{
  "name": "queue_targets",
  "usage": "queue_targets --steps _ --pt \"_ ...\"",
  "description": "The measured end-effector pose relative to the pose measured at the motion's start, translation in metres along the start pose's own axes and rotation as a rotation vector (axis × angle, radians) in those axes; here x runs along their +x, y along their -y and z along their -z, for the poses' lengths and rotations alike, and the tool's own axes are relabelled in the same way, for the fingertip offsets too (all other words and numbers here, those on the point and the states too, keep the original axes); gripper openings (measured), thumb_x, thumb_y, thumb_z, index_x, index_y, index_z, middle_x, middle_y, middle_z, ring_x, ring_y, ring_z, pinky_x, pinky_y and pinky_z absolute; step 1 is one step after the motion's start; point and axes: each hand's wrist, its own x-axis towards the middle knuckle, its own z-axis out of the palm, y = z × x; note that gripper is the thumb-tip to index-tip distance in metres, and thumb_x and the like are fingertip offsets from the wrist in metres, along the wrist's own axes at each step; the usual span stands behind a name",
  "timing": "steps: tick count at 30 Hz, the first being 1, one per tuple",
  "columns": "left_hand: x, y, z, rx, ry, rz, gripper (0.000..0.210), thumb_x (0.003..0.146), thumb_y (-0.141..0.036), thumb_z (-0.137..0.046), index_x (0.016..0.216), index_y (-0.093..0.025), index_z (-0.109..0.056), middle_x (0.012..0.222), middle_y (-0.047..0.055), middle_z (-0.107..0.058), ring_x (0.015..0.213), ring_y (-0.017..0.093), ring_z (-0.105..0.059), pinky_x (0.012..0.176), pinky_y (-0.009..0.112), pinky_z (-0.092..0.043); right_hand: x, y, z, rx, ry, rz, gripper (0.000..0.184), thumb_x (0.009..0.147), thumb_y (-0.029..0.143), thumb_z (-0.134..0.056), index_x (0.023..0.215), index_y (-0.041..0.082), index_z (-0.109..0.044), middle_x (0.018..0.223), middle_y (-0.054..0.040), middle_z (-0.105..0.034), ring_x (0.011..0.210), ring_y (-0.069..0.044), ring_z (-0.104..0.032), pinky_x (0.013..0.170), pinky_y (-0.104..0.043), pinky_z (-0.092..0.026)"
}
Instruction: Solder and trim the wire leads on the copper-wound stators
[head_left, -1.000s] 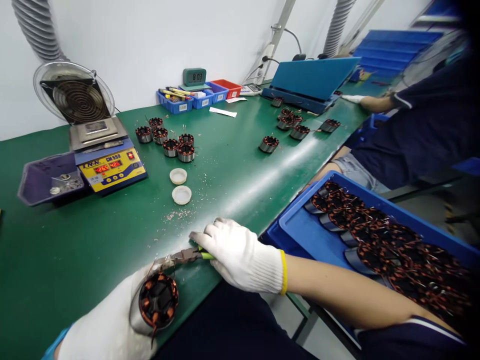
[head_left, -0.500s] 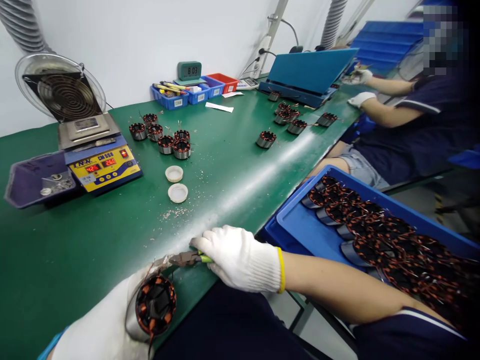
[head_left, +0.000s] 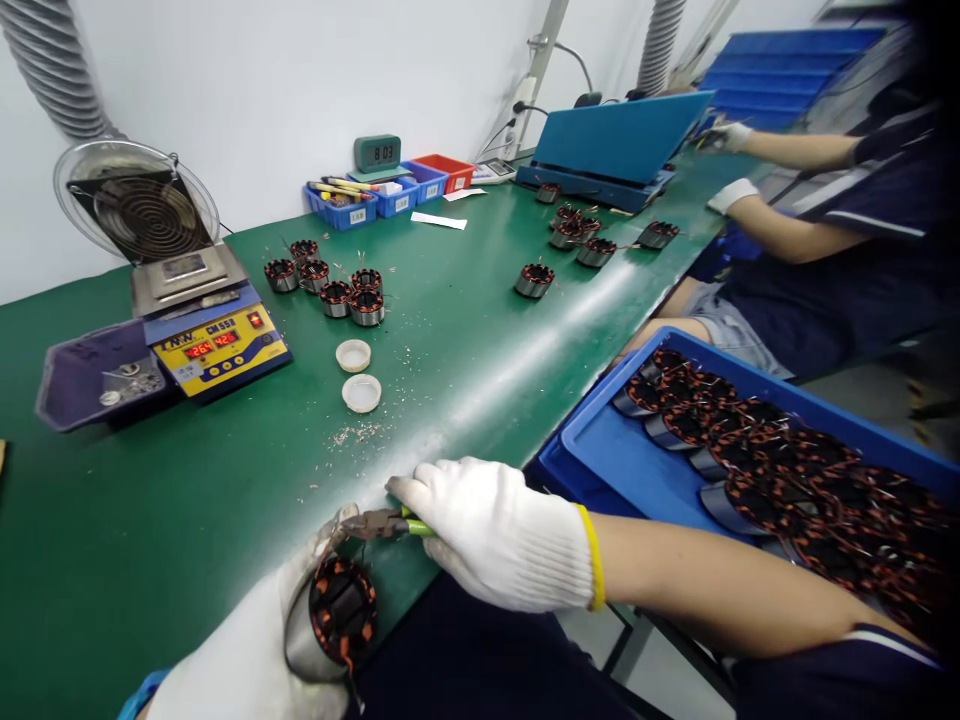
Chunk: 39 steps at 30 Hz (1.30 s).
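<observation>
My gloved left hand (head_left: 255, 635) is wrapped round a motor stator (head_left: 330, 620), a steel ring with copper windings and a black core, tilted with its open face toward the right. Fingers of this hand reach up to the wires at the stator's top edge. In my gloved right hand (head_left: 502, 530) are green-handled pliers (head_left: 379, 524), which look like cutting pliers. Their jaws point left and meet the wires beside my left fingertips. Whether the jaws are closed on a wire is too small to tell.
A blue crate (head_left: 600, 460) full of stators stands at the right. Several stators (head_left: 367, 306) sit on the green table (head_left: 450, 340), near two white caps (head_left: 361, 393) and scattered clippings. A yellow-fronted solder pot (head_left: 217, 345) is at left. Another person (head_left: 832, 230) works at the far right.
The view has shifted slightly. My left hand and the stator have moved a little to the right, and the stator is turned somewhat. The pliers still meet the wires.
</observation>
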Motion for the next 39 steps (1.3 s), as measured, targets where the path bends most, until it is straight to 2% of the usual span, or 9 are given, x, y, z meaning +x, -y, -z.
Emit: queue_targets --steps 5,11,16,21,26,33,39 --pt "0.002 -0.012 -0.005 -0.058 -0.067 -0.005 0.085 0.056 -0.006 -0.071 0.135 -0.031 -0.052 0.136 0.004 -0.056 0.132 0.038 -0.041 0.11 0.057 -0.03 0.002 0.008 0.005 -0.125 0.024 -0.072 0.038 0.085 0.025 -0.048 0.121 0.011 -0.049 0.096 -0.0151 -0.057 0.083 -0.026 -0.058 0.066 -0.035 -0.044" --pt "0.001 -0.009 -0.009 -0.067 -0.117 -0.005 0.088 0.054 -0.002 -0.067 0.135 -0.032 -0.052 0.135 0.003 -0.057 0.13 0.038 -0.044 0.109 0.056 -0.032 0.009 0.02 0.012 -0.211 0.119 -0.235 0.036 0.079 0.02 -0.057 0.114 0.016 -0.052 0.094 -0.0131 -0.057 0.08 -0.03 -0.06 0.06 -0.037 -0.045" --pt "0.004 -0.012 -0.015 -0.08 -0.067 -0.044 0.086 0.055 -0.001 -0.06 0.136 -0.031 -0.05 0.137 0.004 -0.055 0.13 0.036 -0.045 0.111 0.056 -0.028 0.004 0.017 0.012 -0.213 0.077 -0.142 0.034 0.08 0.025 -0.055 0.112 0.014 -0.052 0.09 -0.0133 -0.057 0.077 -0.029 -0.06 0.057 -0.034 -0.042" --pt "0.002 -0.01 -0.013 -0.097 -0.091 -0.027 0.086 0.051 0.001 -0.061 0.132 -0.03 -0.055 0.134 0.004 -0.058 0.13 0.037 -0.045 0.111 0.055 -0.028 0.001 0.011 0.014 -0.151 0.086 -0.049 0.031 0.082 0.027 -0.052 0.11 0.011 -0.053 0.089 -0.014 -0.058 0.074 -0.025 -0.058 0.057 -0.031 -0.04" --pt "0.0 -0.009 -0.012 -0.087 -0.129 -0.02 0.081 0.053 -0.001 -0.065 0.129 -0.029 -0.059 0.13 0.004 -0.061 0.13 0.036 -0.045 0.11 0.053 -0.031 0.001 0.01 0.015 -0.125 0.071 -0.036 0.027 0.086 0.027 -0.049 0.108 0.013 -0.054 0.089 -0.0125 -0.059 0.073 -0.024 -0.058 0.056 -0.03 -0.038" --pt "0.0 -0.01 -0.013 -0.005 -0.088 0.018 0.084 0.056 -0.005 -0.066 0.134 -0.032 -0.051 0.133 0.002 -0.059 0.131 0.034 -0.044 0.111 0.05 -0.033 0.002 0.007 0.013 -0.081 0.116 -0.04 0.023 0.091 0.032 -0.046 0.105 0.016 -0.055 0.089 -0.0093 -0.062 0.071 -0.025 -0.062 0.052 -0.029 -0.036" --pt "-0.002 -0.011 -0.01 0.034 -0.023 0.07 0.093 0.054 0.0 -0.061 0.14 -0.032 -0.043 0.142 0.002 -0.051 0.136 0.034 -0.036 0.113 0.052 -0.026 0.005 0.004 0.006 -0.03 0.116 -0.062 0.018 0.088 0.031 -0.048 0.098 0.018 -0.056 0.086 -0.0063 -0.065 0.068 -0.024 -0.064 0.051 -0.028 -0.035"
